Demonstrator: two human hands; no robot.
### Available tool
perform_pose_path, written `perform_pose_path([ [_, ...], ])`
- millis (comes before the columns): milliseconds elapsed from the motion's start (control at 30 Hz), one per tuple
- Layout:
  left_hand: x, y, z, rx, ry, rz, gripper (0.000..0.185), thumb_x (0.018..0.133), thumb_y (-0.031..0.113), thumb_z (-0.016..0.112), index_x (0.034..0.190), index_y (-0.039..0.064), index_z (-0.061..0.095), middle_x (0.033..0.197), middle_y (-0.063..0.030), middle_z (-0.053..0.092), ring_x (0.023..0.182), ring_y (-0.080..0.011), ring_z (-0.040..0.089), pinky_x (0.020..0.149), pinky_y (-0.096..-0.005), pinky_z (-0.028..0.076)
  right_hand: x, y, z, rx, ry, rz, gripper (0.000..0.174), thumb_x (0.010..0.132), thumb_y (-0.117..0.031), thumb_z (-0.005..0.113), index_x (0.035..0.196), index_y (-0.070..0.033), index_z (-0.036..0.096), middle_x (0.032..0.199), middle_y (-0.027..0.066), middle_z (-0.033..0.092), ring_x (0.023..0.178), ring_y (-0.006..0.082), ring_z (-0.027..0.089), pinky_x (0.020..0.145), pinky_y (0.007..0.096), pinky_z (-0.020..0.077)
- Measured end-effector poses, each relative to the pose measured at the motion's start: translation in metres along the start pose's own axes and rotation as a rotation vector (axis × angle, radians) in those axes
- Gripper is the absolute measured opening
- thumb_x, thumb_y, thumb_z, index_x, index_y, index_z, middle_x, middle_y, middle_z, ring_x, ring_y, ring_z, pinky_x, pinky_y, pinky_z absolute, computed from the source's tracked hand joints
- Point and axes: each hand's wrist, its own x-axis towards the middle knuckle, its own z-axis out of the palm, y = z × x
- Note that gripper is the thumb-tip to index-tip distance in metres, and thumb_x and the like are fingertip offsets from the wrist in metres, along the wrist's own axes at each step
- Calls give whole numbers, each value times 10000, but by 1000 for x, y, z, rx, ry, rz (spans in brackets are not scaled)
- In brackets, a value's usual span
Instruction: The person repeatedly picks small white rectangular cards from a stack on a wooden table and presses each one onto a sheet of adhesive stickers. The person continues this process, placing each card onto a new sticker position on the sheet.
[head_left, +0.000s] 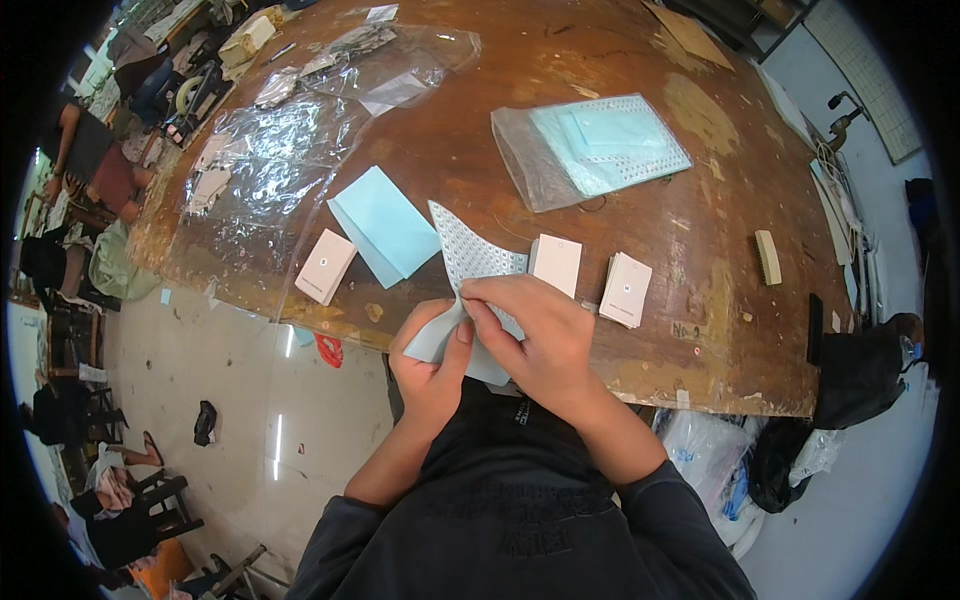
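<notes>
Both hands grip a sticker sheet that bears rows of small printed labels and has a pale blue backing. My left hand pinches its lower left part, the thumb on the bent backing. With thumb and forefinger together, my right hand pinches the sheet close to the left fingertips; anything tiny between them is hidden. Just beyond the right hand stands a stack of pale pink hang tags, with a second tag stack to its right. Left of the sheet lie a third tag stack and folded light blue paper.
A clear plastic bag holding more sticker sheets lies farther back on the wooden table. Large clear plastic covers the left side. A small brush rests at right. Several people sit or stand at the far left.
</notes>
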Motion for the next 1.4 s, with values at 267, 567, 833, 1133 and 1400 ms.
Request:
perform_pose_path([
  [267, 1, -2, -8, 38, 54, -32, 247, 957, 87, 690, 1156, -41, 618, 1041, -66, 654, 928, -111, 596, 830, -266, 483, -2, 32, -44, -299, -62, -76, 227, 744, 70, 767, 940, -19, 695, 868, 103, 716, 770, 269, 694, 684, 348, 556],
  [567, 1, -8, -12, -24, 77, -83, 265, 968, 99, 680, 1183, -38, 605, 1066, -63, 643, 942, -106, 588, 843, -273, 482, -12, 64, -69, -646, -368, -226, 220, 722, -69, 699, 937, -62, 654, 876, 73, 682, 897, 279, 654, 779, 409, 532],
  [833, -3, -8, -13, -28, 87, -79, 266, 967, 101, 685, 1180, -38, 607, 1065, -64, 646, 941, -106, 594, 846, -271, 483, -14, 70, -74, -655, -450, -256, 194, 761, -93, 671, 951, -66, 646, 919, 45, 694, 970, 261, 639, 881, 404, 502],
  [1133, -2, -13, -16, -34, 85, -77, 275, 973, 118, 680, 1187, -37, 604, 1065, -65, 652, 942, -108, 597, 850, -270, 482, -15, 71, -92, -562, -450, -46, 371, 800, -261, 787, 1117, -85, 708, 1312, 127, 629, 1198, 339, 583, 1001, 452, 459],
  [1400, -2, -10, -16, -30, 81, -79, 272, 972, 113, 677, 1185, -39, 607, 1067, -66, 652, 946, -110, 595, 851, -268, 478, -19, 73, -89, -524, -552, 73, 457, 813, -325, 786, 1196, -86, 714, 1403, 149, 568, 1261, 372, 532, 1054, 469, 435],
])
